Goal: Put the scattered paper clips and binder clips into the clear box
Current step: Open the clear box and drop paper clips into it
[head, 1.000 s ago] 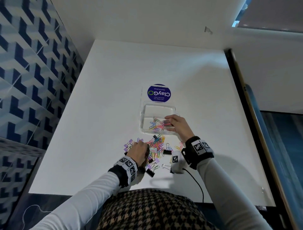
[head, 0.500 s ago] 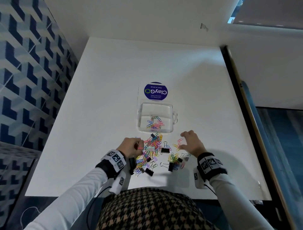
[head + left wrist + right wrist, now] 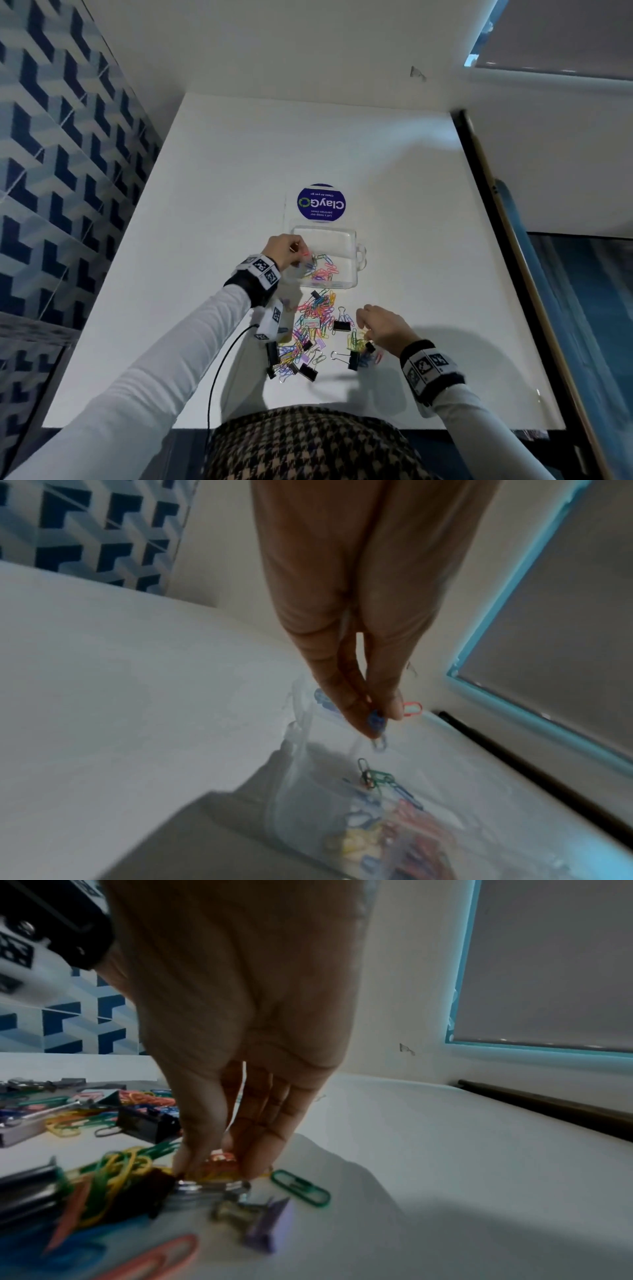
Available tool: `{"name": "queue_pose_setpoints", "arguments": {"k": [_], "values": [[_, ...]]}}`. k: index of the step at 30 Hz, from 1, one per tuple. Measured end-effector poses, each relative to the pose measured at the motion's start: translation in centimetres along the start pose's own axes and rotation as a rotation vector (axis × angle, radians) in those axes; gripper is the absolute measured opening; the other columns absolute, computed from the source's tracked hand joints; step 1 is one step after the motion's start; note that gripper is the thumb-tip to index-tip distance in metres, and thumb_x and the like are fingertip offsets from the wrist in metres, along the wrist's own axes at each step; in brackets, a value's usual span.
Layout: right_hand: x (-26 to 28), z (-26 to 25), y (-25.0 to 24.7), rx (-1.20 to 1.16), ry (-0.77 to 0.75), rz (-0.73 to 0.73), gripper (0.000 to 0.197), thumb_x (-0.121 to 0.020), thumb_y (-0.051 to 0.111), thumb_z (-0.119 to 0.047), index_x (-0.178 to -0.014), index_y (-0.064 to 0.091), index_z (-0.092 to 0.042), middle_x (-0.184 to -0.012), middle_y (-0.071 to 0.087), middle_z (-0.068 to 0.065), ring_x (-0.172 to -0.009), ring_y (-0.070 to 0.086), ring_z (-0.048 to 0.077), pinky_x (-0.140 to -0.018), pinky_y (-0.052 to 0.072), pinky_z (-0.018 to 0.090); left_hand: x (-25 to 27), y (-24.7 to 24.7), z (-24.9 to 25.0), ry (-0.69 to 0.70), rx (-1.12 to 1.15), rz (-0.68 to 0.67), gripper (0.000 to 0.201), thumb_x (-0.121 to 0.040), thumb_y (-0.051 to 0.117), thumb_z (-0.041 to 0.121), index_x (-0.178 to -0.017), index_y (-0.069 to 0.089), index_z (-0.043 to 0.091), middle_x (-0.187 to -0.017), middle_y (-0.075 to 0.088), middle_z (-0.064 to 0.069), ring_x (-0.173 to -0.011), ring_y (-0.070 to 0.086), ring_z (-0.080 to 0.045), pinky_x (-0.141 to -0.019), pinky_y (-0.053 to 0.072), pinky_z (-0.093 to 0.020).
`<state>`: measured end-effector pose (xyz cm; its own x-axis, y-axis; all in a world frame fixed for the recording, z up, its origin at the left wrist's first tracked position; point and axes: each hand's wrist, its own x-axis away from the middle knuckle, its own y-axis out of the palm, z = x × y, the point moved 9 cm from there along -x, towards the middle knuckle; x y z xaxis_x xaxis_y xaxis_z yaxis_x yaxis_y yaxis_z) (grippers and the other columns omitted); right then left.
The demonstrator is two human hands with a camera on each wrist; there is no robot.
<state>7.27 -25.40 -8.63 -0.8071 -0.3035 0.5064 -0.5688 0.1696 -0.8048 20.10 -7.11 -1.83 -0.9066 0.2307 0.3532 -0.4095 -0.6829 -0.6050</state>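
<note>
The clear box (image 3: pixel 342 285) stands mid-table with several coloured paper clips inside; in the left wrist view its wall (image 3: pixel 294 791) shows below my fingers. My left hand (image 3: pixel 301 254) hovers over the box's left edge, and its fingertips (image 3: pixel 394 710) pinch a few paper clips, blue and red (image 3: pixel 413 708). The scattered pile (image 3: pixel 318 308) of paper clips and black binder clips (image 3: pixel 342 325) lies in front of the box. My right hand (image 3: pixel 363 323) is down at the pile's right side, thumb and fingers (image 3: pixel 260 1156) pinching orange and yellow paper clips (image 3: pixel 219 1161) on the table.
A clear lid with a round blue sticker (image 3: pixel 321 202) lies behind the box. Near my right fingers lie a green paper clip (image 3: pixel 301 1187), a small purple binder clip (image 3: pixel 270 1226) and a black one (image 3: pixel 147 1123). A dark rail (image 3: pixel 496 240) borders the white table (image 3: pixel 205 240) on the right.
My left hand rose from the pile to the box's left edge with clips in its fingers. My right hand left the box, came down to the pile's right side and closed on clips.
</note>
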Motion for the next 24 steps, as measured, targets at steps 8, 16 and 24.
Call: {"name": "queue_pose_setpoints", "arguments": {"k": [8, 16, 24], "values": [[0.3, 0.0, 0.1, 0.124, 0.013, 0.062, 0.018, -0.084, 0.047, -0.011, -0.1, 0.054, -0.01, -0.105, 0.057, 0.008, -0.104, 0.048, 0.024, -0.073, 0.042, 0.035, 1.0, 0.6, 1.5, 0.178, -0.151, 0.004, 0.03, -0.08, 0.045, -0.011, -0.096, 0.067, 0.003, -0.1, 0.068, -0.014, -0.09, 0.062, -0.025, -0.082, 0.047, -0.026], [0.9, -1.9, -0.8, 0.19, -0.102, 0.178, 0.02, -0.059, 0.037, -0.01, -0.067, 0.055, -0.014, -0.059, 0.055, 0.0, -0.054, 0.054, 0.02, -0.037, 0.026, 0.02, 6.6, 10.3, 0.0, 0.618, -0.927, -0.528, 0.04, -0.094, 0.041, 0.01, -0.133, 0.04, 0.019, -0.142, 0.039, -0.006, -0.126, 0.039, -0.025, -0.088, 0.046, -0.04], [0.2, -1.2, -0.5, 0.023, -0.045, 0.064, 0.019, -0.082, 0.05, -0.011, -0.1, 0.053, -0.01, -0.108, 0.052, 0.01, -0.105, 0.046, 0.025, -0.076, 0.041, 0.038, 7.2, 12.0, 1.6, 0.896, -0.942, -0.379, 0.033, -0.07, 0.069, -0.003, -0.101, 0.061, 0.003, -0.099, 0.065, -0.019, -0.088, 0.064, -0.031, -0.057, 0.057, -0.035]]}}
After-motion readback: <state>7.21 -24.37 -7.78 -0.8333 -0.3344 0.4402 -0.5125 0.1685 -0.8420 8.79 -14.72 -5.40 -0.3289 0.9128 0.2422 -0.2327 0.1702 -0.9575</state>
